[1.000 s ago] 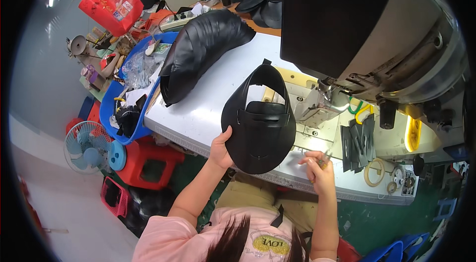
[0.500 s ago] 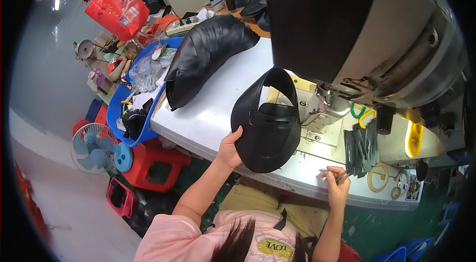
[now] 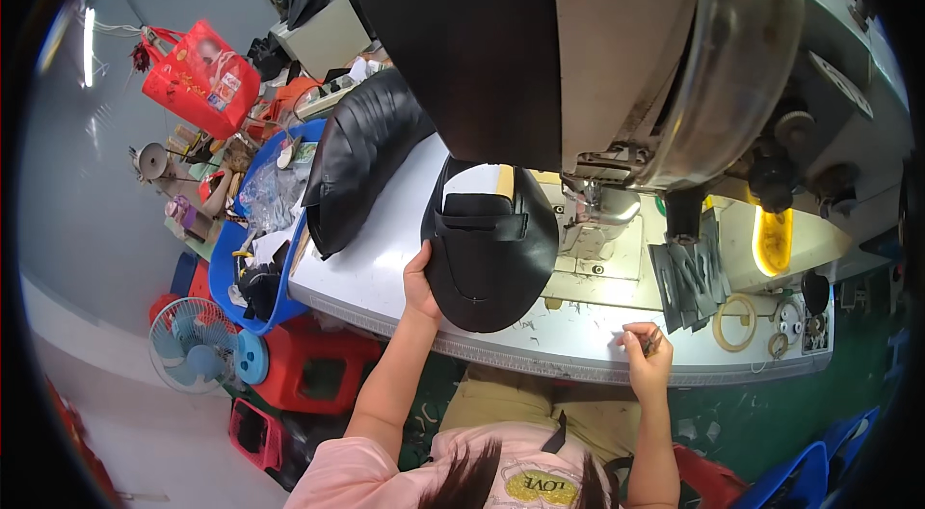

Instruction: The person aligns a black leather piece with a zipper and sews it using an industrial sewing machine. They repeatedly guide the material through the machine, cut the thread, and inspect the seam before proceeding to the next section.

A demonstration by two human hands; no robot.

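My left hand [image 3: 420, 283] grips the left edge of a black leather shoe upper [image 3: 496, 273], thumb on top and fingers underneath. The upper is held over the white table's front part, beside the sewing machine's needle area [image 3: 599, 210]. It has an opening towards its far end with a strap-like band across it, and a thin line or slit lower down. To its right, my right hand [image 3: 649, 355] is closed near the table's front edge around a small metal tool, mostly hidden by the fingers. Behind the upper, a stack of curved black leather pieces [image 3: 361, 157] lies on the table.
The sewing machine head [image 3: 617, 46] looms over the work. Dark strips [image 3: 690, 282] and a tape roll [image 3: 735, 323] lie right of the needle area. A blue basket [image 3: 220, 263] stands at the table's left, with a red stool [image 3: 328, 345] and a fan [image 3: 193, 343] below.
The view has shifted, so the machine head appears further left. The upper is turned a little and its band now shows more plainly. Both hands keep their holds.
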